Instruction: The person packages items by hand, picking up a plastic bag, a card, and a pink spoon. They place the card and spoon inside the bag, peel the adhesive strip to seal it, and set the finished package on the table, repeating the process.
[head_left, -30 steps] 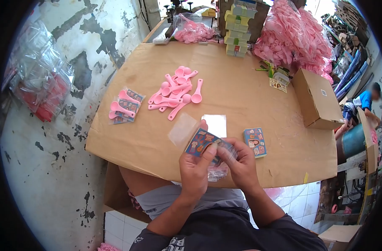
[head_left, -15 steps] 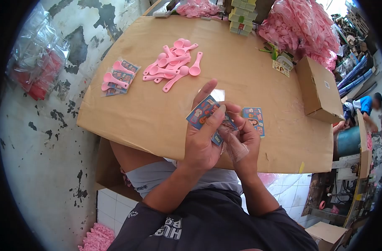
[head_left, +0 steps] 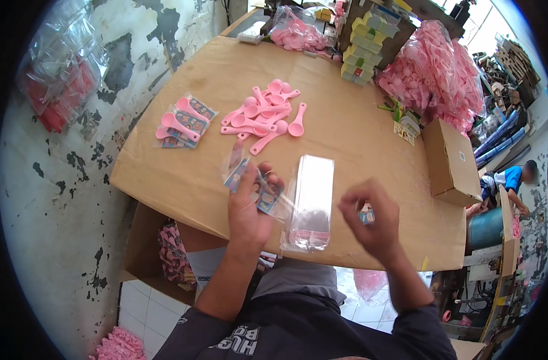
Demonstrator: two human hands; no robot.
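- Surface [head_left: 346, 120]: the largest item; its near edge runs just in front of your body, its left edge slants toward the wall. A broad brown stretch shows between spoon pile and box.
- Bagged pink heap [head_left: 436, 78]: at the far right corner, bounding your reach there.
- Cardboard box [head_left: 451, 159]: along the right edge, well apart from your right hand.
- Stack of yellowish packs [head_left: 363, 51]: at the far edge, just left of the heap.
- Pink spoon pile [head_left: 262, 114]: beyond your left hand, brown margin around it.
- Clear sleeves [head_left: 311, 198]: stacked flat between your hands, lower end near the near edge.
- Your right hand [head_left: 376, 219]: over the surface, right of the sleeves, blurred. Fingers curled; cannot tell whether they grip anything.
- Your left hand [head_left: 250, 210]: raised near the front edge, fingers clamped on the blue card.
- Bagged spoon sets [head_left: 202, 117]: near the left edge.
- Blue card [head_left: 267, 203]: in your left fingers, clear film about it; cannot tell whether inside.
- Card piece [head_left: 366, 215]: bluish, mostly hidden by your right hand.
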